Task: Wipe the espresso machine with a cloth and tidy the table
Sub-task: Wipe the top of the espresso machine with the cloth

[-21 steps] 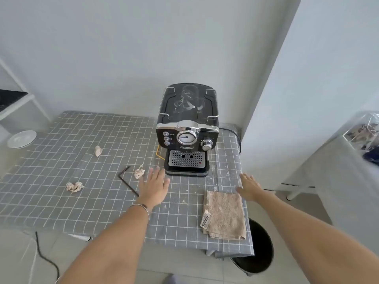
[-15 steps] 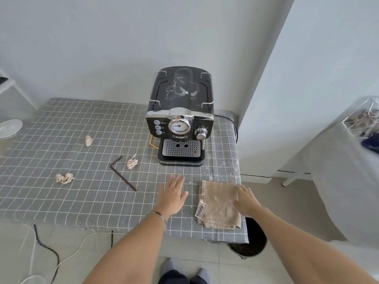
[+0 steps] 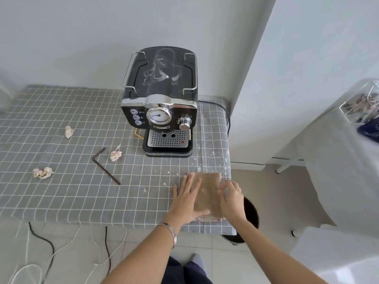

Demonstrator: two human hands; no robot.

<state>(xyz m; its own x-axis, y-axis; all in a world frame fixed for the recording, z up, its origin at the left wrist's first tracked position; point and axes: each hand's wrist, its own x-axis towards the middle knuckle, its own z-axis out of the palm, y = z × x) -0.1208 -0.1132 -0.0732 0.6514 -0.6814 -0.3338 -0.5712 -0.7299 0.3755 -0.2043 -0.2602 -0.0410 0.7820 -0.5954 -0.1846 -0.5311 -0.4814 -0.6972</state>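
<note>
Because the cloth is not yet lifted, I judge the step in hand to be picking it up. The surface [image 3: 82, 201] carries the espresso machine [image 3: 162, 103] at its far right, front panel facing the near edge. The cloth [image 3: 208, 187] lies folded flat at the near right corner, its long axis running from near edge to far edge, one short end toward the machine. My left hand [image 3: 187, 201] lies flat and released on the cloth's left part, fingers spread. My right hand [image 3: 231, 199] has its fingers curled over the right edge; whether that grip has closed on the fabric, I cannot tell. To do this well, pinch all folded layers together so the cloth stays folded. Three crumpled paper scraps [image 3: 43, 172] and a bent rod [image 3: 105, 166] lie toward the left.
</note>
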